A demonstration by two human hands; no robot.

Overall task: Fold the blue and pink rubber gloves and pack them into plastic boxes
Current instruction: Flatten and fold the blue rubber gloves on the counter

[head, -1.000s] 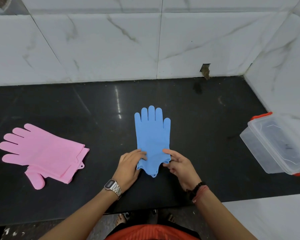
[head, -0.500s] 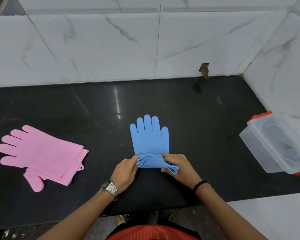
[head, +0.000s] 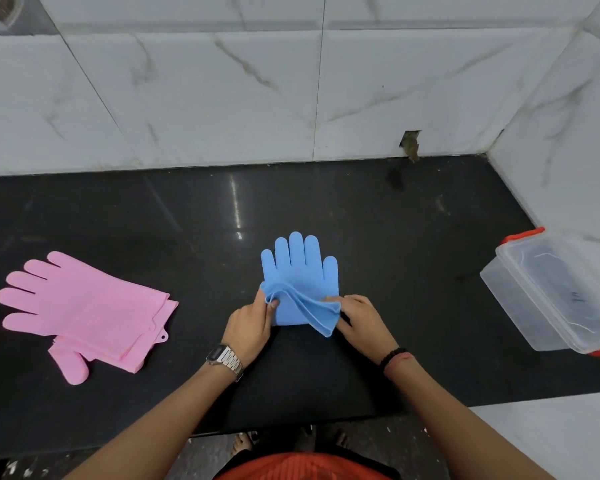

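The blue gloves (head: 300, 275) lie stacked in the middle of the black counter, fingers pointing away from me. Their cuff end is folded up over the palm. My left hand (head: 252, 323) pinches the left side of the folded cuff. My right hand (head: 362, 320) pinches the fold's right corner. The pink gloves (head: 80, 310) lie flat and stacked at the left, thumb hanging toward me. A clear plastic box (head: 548, 299) with orange clips sits at the right, beside the wall.
The black counter (head: 395, 237) ends at a marble-tiled wall behind and on the right. Its front edge runs just under my forearms, with a white ledge (head: 548, 441) at the lower right. My feet show on the floor below.
Both hands have lifted the blue gloves' cuff end and folded it forward over the palm. The fold has moved further up since half a second ago. The pink gloves and box stay put.
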